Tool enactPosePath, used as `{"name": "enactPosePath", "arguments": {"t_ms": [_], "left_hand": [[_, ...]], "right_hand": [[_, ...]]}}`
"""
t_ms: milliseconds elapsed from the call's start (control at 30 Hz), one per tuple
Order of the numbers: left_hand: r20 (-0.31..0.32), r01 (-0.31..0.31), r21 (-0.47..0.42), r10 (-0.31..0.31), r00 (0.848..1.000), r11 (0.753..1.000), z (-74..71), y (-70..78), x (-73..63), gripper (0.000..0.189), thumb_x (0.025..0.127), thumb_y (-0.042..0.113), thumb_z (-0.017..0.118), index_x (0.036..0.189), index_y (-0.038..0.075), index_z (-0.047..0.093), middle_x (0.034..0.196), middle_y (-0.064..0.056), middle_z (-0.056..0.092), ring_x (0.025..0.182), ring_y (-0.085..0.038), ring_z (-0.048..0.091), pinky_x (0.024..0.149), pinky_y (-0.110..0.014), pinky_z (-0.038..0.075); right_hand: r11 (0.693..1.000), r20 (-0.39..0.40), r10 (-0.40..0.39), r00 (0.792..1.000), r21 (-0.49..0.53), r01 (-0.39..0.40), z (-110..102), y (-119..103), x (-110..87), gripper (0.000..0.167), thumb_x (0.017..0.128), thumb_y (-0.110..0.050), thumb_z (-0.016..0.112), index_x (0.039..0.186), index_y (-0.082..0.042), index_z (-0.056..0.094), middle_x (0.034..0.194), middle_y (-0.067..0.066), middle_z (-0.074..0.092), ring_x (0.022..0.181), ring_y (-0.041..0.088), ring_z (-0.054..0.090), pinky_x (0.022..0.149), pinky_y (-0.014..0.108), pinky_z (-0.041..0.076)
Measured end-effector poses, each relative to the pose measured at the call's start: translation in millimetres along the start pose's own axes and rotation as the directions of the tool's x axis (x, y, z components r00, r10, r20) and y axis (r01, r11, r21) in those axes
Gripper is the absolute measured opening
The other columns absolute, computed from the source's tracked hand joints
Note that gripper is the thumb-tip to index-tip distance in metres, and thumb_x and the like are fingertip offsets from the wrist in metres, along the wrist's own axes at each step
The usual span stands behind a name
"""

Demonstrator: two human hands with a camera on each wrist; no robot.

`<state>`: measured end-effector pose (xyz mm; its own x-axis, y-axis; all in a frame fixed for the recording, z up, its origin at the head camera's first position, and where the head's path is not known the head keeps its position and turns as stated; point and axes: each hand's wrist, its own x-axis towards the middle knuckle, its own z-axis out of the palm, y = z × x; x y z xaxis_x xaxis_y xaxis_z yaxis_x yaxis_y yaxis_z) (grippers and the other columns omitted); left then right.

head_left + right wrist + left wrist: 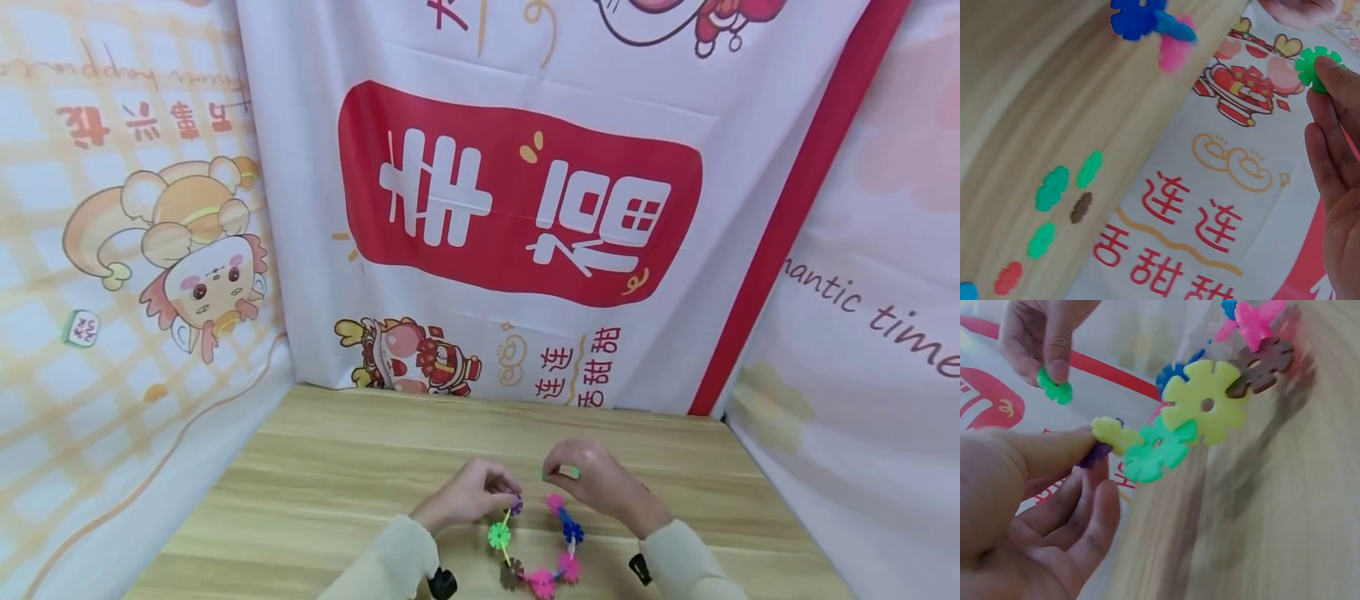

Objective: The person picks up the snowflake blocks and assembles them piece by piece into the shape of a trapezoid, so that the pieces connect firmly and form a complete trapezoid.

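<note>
My left hand [471, 493] pinches a purple snowflake disc [1094, 456] between thumb and fingers. That disc ends a curved chain of slotted plastic discs, where yellow [1207, 403], light green [1159, 453], brown [1266, 362] and pink [543, 583] pieces interlock. The chain forms an open ring, with a pink disc [555, 502] at its other end, joined to blue ones [573, 532]. Beyond that end, my right hand [596, 479] holds a single green disc [1311, 70] between thumb and fingertips, apart from the chain.
Several loose discs lie on the wooden table [337, 450] in the right wrist view, among them green [1052, 187], brown [1082, 207] and red [1008, 278] ones. Printed cloth [517, 350] hangs along the table's back and both sides.
</note>
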<state>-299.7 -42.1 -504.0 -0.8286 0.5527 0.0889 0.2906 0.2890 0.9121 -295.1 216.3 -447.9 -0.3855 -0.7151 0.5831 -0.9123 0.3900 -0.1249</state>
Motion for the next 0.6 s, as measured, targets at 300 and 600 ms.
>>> {"name": "enactPosePath", "arguments": {"t_ms": [300,600], "left_hand": [[-0.083,-0.049,-0.082,0.042,0.996,0.995,-3.4,7.9,-2.0,0.016,0.095,0.007,0.076,0.11,0.008,0.076,0.099,-0.005,0.077,0.086,-0.012,0.072,0.079,-0.023,0.062],[-0.189,-0.06,-0.148,0.031,0.981,0.987,-5.9,20.0,-2.4,0.018,0.094,0.009,0.078,0.112,0.009,0.077,0.103,-0.008,0.079,0.09,-0.017,0.073,0.083,-0.028,0.064]], "right_hand": [[0.991,0.006,0.086,0.996,0.107,-0.086,12,-2,-0.4,0.015,0.085,-0.001,0.085,0.095,-0.009,0.076,0.093,0.002,0.079,0.085,0.009,0.075,0.08,0.017,0.061],[0.987,-0.02,0.11,0.994,0.118,-0.107,6,0,7.6,0.019,0.083,0.004,0.085,0.095,-0.008,0.076,0.093,0.004,0.08,0.086,0.013,0.076,0.08,0.021,0.063]]}}
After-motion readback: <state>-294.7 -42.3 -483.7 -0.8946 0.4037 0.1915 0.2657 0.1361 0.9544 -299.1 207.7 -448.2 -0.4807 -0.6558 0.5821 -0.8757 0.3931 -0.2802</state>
